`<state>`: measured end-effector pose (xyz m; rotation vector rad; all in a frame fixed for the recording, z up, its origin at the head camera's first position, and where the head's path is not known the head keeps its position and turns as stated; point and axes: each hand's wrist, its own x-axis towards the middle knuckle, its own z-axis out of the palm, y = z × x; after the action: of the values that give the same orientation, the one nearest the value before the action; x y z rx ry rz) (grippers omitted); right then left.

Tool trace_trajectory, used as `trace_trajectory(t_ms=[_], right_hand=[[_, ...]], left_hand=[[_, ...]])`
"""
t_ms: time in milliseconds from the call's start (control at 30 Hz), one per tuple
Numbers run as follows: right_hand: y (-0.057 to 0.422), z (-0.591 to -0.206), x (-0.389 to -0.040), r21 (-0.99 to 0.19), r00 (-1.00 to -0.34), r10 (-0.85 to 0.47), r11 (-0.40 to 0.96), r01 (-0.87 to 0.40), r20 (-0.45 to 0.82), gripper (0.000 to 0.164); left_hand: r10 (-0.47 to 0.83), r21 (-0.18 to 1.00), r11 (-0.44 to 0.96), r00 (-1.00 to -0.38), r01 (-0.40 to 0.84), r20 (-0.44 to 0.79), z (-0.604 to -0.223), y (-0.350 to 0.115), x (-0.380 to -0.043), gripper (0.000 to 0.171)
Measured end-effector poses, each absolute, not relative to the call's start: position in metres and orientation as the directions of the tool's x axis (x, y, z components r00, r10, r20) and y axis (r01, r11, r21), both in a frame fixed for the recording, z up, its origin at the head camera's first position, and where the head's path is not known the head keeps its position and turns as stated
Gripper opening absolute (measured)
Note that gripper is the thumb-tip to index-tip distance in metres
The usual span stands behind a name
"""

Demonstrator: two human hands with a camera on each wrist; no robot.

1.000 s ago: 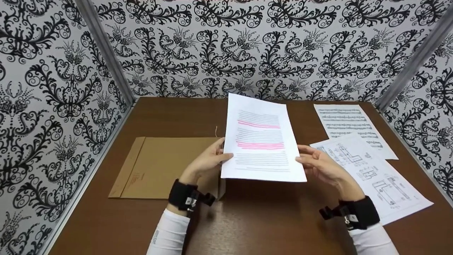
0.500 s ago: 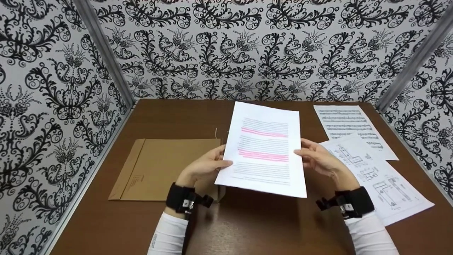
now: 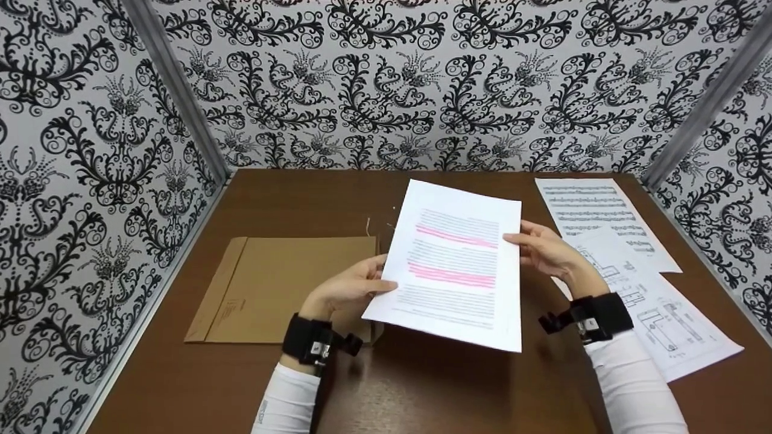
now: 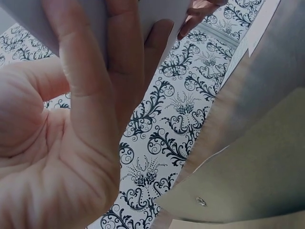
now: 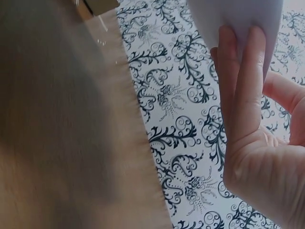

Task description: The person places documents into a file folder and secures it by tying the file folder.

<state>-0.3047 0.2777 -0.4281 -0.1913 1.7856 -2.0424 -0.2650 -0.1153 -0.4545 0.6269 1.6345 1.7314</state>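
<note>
A white printed sheet of paper (image 3: 452, 265) with pink highlighted lines is held up above the table, tilted, its near edge lower. My left hand (image 3: 347, 286) pinches its left edge, thumb on the printed face and fingers behind. On the opposite edge, higher up, my right hand (image 3: 552, 253) pinches it the same way. From below, the left wrist view shows the fingers of my left hand (image 4: 90, 95) spread against the back of the sheet. Two fingers of my right hand (image 5: 248, 95) press the sheet's back (image 5: 238, 14) in the right wrist view.
A brown cardboard envelope (image 3: 289, 277) with a string lies on the table (image 3: 301, 199) at left, partly behind my left hand. At right a sheet of technical drawings (image 3: 669, 325) overlaps a page of sheet music (image 3: 591, 205). Patterned walls (image 3: 410, 78) enclose the back and sides.
The highlighted sheet has come lower and nearer, shifting slightly right and turning a little. My right hand has moved up and right with its edge; my left hand has dropped slightly.
</note>
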Motion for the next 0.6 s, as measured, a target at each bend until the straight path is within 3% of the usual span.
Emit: trace_trajectory(t_ms=[133,367,600], right_hand=[[0.28,-0.431,-0.311,-0.971,-0.909,-0.38,-0.088,0.22,-0.171,0.021],[0.281,-0.441,-0.312,-0.972,-0.92,-0.357,-0.1,0.212,-0.164,0.021],[0.283,-0.441,-0.308,-0.975,-0.939,-0.317,-0.131,0.181,-0.132,0.021]], left_hand=[[0.757,0.993,0.026,-0.647,-0.119,-0.097,-0.455,-0.116,-0.265,0.061],[0.768,0.991,-0.005,-0.635,-0.136,-0.083,-0.456,-0.116,-0.266,0.06],[0.738,0.986,-0.001,-0.666,-0.169,-0.114,-0.454,-0.119,-0.265,0.057]])
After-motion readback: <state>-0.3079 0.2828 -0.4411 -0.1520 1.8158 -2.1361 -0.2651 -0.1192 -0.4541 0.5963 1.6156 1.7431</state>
